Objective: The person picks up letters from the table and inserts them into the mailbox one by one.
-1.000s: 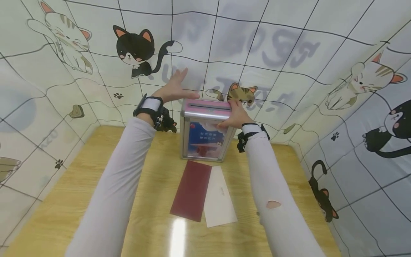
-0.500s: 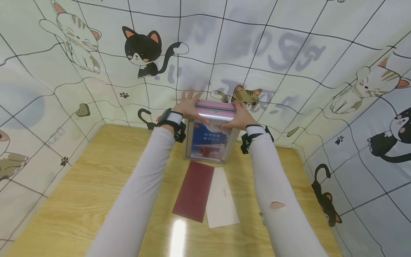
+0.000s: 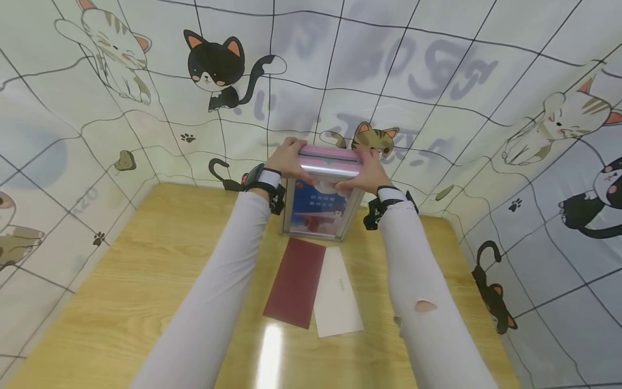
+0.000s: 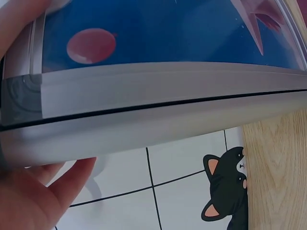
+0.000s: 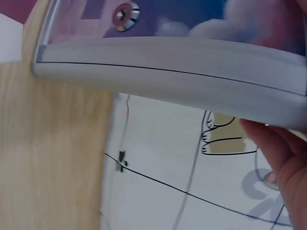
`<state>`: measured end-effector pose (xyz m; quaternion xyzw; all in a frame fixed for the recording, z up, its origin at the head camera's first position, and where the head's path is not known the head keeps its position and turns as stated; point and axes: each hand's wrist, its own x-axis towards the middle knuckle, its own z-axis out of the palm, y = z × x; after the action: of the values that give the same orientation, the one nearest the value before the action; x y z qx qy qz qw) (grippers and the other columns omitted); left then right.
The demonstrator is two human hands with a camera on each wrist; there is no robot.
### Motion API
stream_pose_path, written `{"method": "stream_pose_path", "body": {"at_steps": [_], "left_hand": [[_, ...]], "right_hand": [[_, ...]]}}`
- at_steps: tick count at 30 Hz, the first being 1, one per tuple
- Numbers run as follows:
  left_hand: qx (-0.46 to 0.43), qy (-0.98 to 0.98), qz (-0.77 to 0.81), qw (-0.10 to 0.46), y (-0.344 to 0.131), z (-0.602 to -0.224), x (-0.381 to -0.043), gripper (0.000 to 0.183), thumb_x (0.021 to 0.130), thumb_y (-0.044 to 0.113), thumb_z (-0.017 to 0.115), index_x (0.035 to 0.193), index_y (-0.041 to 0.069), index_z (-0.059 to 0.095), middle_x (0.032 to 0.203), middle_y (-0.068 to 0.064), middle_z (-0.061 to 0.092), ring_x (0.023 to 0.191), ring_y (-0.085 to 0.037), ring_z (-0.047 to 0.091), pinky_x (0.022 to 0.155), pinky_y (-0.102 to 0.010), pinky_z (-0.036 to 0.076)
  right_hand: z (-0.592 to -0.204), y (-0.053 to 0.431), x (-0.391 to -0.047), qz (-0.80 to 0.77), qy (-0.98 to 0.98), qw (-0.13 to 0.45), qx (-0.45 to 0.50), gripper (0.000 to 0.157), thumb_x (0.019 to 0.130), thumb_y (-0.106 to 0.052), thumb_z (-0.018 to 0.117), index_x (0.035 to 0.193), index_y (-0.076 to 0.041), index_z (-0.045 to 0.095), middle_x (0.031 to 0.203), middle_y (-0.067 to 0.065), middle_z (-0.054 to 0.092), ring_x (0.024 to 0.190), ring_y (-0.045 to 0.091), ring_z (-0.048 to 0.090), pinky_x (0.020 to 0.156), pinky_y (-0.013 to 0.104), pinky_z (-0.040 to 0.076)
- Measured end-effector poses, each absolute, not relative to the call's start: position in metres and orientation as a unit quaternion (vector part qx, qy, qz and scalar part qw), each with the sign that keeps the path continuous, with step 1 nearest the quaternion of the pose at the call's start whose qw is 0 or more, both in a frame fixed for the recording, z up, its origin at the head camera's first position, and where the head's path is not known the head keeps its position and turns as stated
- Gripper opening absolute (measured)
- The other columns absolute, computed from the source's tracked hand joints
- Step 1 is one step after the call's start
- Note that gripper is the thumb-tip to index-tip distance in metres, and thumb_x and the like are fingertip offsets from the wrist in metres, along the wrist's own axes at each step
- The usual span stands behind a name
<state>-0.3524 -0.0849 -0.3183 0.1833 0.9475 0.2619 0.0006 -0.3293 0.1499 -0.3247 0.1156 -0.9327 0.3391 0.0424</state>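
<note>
A silver-framed box (image 3: 318, 208) with a pink top and a blue picture on its front stands upright at the back of the table. A dark slot (image 3: 330, 158) runs along its top. My left hand (image 3: 288, 161) grips the upper left corner, thumb on the front, fingers toward the back. At the upper right corner my right hand (image 3: 370, 174) holds it the same way. In the left wrist view, fingers (image 4: 72, 184) show beyond the box's rounded metal edge (image 4: 144, 115). The right wrist view shows a small round metal fitting (image 5: 125, 16) on the box.
In front of the box lie a dark red folder or card (image 3: 295, 283) and a white paper (image 3: 337, 294), partly overlapping. The wooden table (image 3: 194, 237) meets a cat-printed, grid-patterned cloth (image 3: 311, 70) behind and at both sides.
My left hand has come down and to the right from above the box's left side and now grips its upper left corner. My right hand keeps its place at the right corner.
</note>
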Motion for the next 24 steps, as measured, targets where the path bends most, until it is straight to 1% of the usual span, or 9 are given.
{"method": "stream_pose_path", "body": {"at_steps": [2,5,7,9,13,16,20,24], "left_hand": [[0.185,0.948,0.26,-0.006,-0.084,-0.319,-0.353,0.109,0.053,0.045,0.082,0.142,0.014,0.028,0.143,-0.012,0.024,0.117,-0.031,0.038,0.095,-0.04,0.039],[0.185,0.948,0.257,-0.013,-0.084,-0.32,-0.354,0.107,0.054,0.045,0.081,0.142,0.014,0.028,0.142,-0.012,0.025,0.116,-0.031,0.039,0.094,-0.041,0.039],[0.186,0.949,0.256,-0.015,-0.084,-0.321,-0.354,0.107,0.054,0.045,0.081,0.142,0.015,0.028,0.142,-0.012,0.025,0.117,-0.031,0.039,0.095,-0.042,0.039],[0.186,0.949,0.255,-0.015,-0.084,-0.322,-0.354,0.106,0.055,0.045,0.08,0.142,0.015,0.028,0.143,-0.012,0.025,0.118,-0.031,0.039,0.096,-0.043,0.038],[0.186,0.948,0.258,-0.013,-0.083,-0.323,-0.352,0.107,0.055,0.046,0.081,0.142,0.014,0.027,0.142,-0.012,0.025,0.119,-0.03,0.04,0.099,-0.043,0.036],[0.185,0.949,0.256,-0.011,-0.082,-0.323,-0.352,0.107,0.055,0.045,0.081,0.142,0.014,0.027,0.142,-0.012,0.025,0.118,-0.029,0.041,0.101,-0.043,0.034],[0.183,0.949,0.255,-0.011,-0.082,-0.323,-0.352,0.107,0.056,0.046,0.081,0.143,0.015,0.026,0.143,-0.011,0.024,0.119,-0.028,0.041,0.101,-0.042,0.035],[0.183,0.949,0.258,-0.008,-0.083,-0.323,-0.354,0.107,0.056,0.046,0.08,0.143,0.015,0.026,0.145,-0.012,0.021,0.12,-0.03,0.039,0.098,-0.043,0.037]], "right_hand": [[-0.331,0.154,-0.327,0.369,-0.919,0.069,0.12,0.108,0.054,-0.029,0.087,0.141,-0.009,0.027,0.133,0.014,0.035,0.116,0.028,0.038,0.1,0.045,0.034],[-0.347,0.16,-0.323,0.413,-0.899,0.097,0.112,0.111,0.056,-0.028,0.086,0.143,-0.007,0.02,0.137,0.014,0.036,0.123,0.028,0.036,0.104,0.046,0.03],[-0.362,0.166,-0.32,0.432,-0.889,0.103,0.109,0.109,0.059,-0.027,0.085,0.143,-0.008,0.019,0.14,0.013,0.033,0.128,0.027,0.032,0.105,0.046,0.027],[-0.378,0.172,-0.316,0.439,-0.887,0.094,0.111,0.104,0.062,-0.027,0.083,0.143,-0.008,0.02,0.141,0.014,0.031,0.131,0.028,0.028,0.106,0.047,0.025],[-0.414,0.18,-0.305,0.412,-0.905,0.033,0.1,0.092,0.069,-0.029,0.077,0.141,-0.003,0.026,0.142,0.019,0.031,0.132,0.033,0.026,0.106,0.05,0.024],[-0.441,0.182,-0.293,0.361,-0.929,-0.036,0.074,0.091,0.073,-0.033,0.073,0.14,0.004,0.024,0.142,0.025,0.027,0.131,0.039,0.024,0.106,0.052,0.022],[-0.472,0.178,-0.278,0.322,-0.937,-0.123,0.059,0.099,0.073,-0.042,0.071,0.139,0.009,0.019,0.143,0.03,0.021,0.131,0.042,0.02,0.106,0.053,0.021],[-0.501,0.175,-0.268,0.316,-0.93,-0.181,0.042,0.113,0.064,-0.058,0.071,0.141,0.007,0.018,0.144,0.029,0.019,0.132,0.042,0.018,0.106,0.054,0.021]]}}
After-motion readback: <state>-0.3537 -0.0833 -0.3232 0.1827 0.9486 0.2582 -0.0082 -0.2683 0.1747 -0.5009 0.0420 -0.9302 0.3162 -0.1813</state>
